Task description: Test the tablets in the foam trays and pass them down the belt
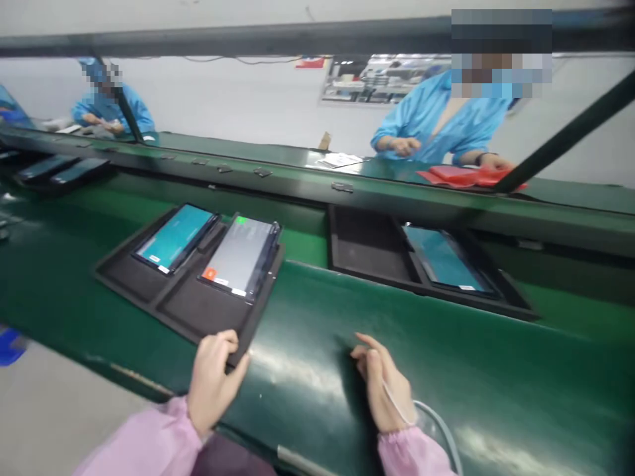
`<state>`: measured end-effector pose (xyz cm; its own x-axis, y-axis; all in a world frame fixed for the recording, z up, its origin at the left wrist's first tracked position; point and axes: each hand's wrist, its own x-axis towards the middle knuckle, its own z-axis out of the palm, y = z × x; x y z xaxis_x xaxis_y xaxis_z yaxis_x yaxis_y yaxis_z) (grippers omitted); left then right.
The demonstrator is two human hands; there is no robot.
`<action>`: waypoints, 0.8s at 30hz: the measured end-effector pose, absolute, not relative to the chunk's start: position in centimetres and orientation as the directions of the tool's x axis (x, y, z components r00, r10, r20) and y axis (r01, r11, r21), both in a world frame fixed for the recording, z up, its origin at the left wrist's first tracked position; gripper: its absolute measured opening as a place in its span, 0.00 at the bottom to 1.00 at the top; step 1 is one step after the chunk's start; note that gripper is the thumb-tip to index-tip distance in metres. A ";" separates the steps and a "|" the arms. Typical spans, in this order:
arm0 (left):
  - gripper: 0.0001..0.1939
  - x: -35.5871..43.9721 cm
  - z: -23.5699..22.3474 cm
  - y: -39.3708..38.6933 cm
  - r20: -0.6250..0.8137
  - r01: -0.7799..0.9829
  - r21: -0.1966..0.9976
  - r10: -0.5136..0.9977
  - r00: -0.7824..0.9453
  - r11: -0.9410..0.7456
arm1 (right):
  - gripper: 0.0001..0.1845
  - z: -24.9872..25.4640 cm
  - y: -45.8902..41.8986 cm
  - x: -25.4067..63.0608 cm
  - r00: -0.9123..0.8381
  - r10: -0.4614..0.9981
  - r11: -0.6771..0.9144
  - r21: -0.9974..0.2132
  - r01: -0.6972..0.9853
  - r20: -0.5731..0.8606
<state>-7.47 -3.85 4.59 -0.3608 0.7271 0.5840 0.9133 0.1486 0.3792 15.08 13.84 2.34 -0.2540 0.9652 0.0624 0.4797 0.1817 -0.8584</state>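
near tray (198, 314): two tablets (238, 254) | far tray (372, 248): one tablet (446, 260) | left hand (213, 377): pinching near tray's corner | right hand (389, 387): loosely curled, unclosed

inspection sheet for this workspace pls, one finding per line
Surface: green bench, glossy with glare
Job's things: left tray holds a teal screen and a grey screen
Clutter: papers, red sheet, both on the far side
Left hand: at left tray's near corner, thumb and fingers around it
Right hand: over bench, loosely curled, nothing seen in it
Cables: pale cord at right wrist
Surroundings: right tray with second teal screen; blue-clad people beyond
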 end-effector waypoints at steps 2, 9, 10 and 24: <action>0.04 -2.4 4.9 -5.2 0.447 0.869 0.474 0.812 -0.376 0.141 | 0.30 2.8 11.0 13.3 -0.390 0.920 0.216 -0.873 0.437 0.033; 0.08 1.6 8.7 -8.3 0.395 0.826 0.541 0.915 -0.083 -0.159 | 0.38 5.0 7.1 15.5 -0.490 0.857 0.235 -0.723 0.649 -0.162; 0.08 0.0 9.1 -9.3 0.426 0.868 0.494 0.883 -0.196 -0.046 | 0.38 5.2 7.1 16.5 -0.500 0.849 0.242 -0.715 0.656 -0.172; 0.28 -1.3 3.1 -14.3 0.463 0.512 0.371 0.324 -0.825 0.775 | 0.37 3.6 8.6 32.9 -0.298 0.948 0.178 -0.586 0.790 -0.113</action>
<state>-1.32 -14.34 3.06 -0.8249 0.3238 0.4634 0.5123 0.7748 0.3705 32.88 8.56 3.55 -0.2981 0.9478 -0.1134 0.7903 0.1785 -0.5861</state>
